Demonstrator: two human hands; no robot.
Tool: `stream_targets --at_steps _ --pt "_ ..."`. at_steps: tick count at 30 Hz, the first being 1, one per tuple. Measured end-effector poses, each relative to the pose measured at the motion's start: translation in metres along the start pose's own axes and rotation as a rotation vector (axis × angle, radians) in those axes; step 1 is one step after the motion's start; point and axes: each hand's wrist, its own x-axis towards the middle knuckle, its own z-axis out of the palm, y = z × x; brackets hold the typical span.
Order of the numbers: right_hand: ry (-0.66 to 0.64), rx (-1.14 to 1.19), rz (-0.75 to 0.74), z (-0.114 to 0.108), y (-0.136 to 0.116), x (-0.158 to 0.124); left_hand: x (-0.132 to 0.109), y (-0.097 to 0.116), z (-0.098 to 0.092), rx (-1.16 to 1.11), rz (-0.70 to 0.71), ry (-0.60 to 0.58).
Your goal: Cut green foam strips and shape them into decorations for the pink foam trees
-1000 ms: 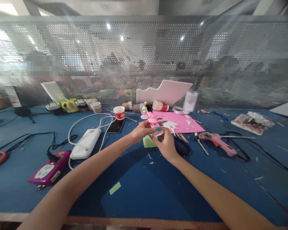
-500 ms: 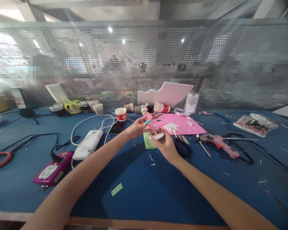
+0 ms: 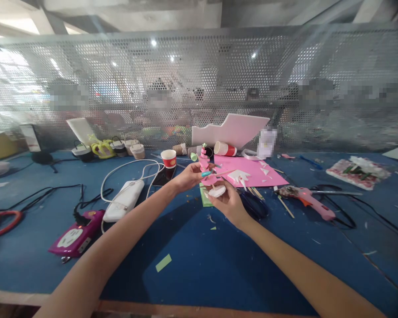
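Over the blue table (image 3: 192, 269), both my hands hold a small pink foam figure (image 3: 206, 170) on a thin stick, with a green piece at its top and a white oval base (image 3: 216, 191). My left hand (image 3: 187, 176) pinches the pink middle part from the left. My right hand (image 3: 230, 203) grips the white base from below. Behind them lies a pink foam sheet (image 3: 252, 174) with white cut-outs on it, and a green foam square (image 3: 204, 198) lies under my hands.
A pink glue gun (image 3: 313, 199) and wooden sticks lie to the right. A white power bank (image 3: 124, 201) with cables, a phone, a red paper cup (image 3: 169, 158) and a magenta power strip (image 3: 76, 234) are on the left. A perforated metal screen closes off the back.
Both hands have lifted the figure slightly and tilted it upright; my right hand has shifted from the side to under the white base. The camera has tilted a little.
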Motion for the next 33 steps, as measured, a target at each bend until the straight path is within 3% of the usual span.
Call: stream_targets --at_steps 6,14,22,33 --pt "0.028 -0.025 -0.045 -0.002 0.002 0.000 0.002 -0.003 0.000 0.005 0.015 -0.056" --pt "0.110 -0.292 -0.147 -0.007 0.007 0.002 0.004 -0.004 0.007 0.021 -0.005 -0.064" --pt "0.136 -0.388 -0.157 -0.009 0.007 0.003 0.001 0.002 0.015 0.049 0.015 -0.116" --pt "0.172 -0.457 -0.207 -0.010 0.006 0.004 0.001 0.004 0.025 0.039 0.062 0.042"
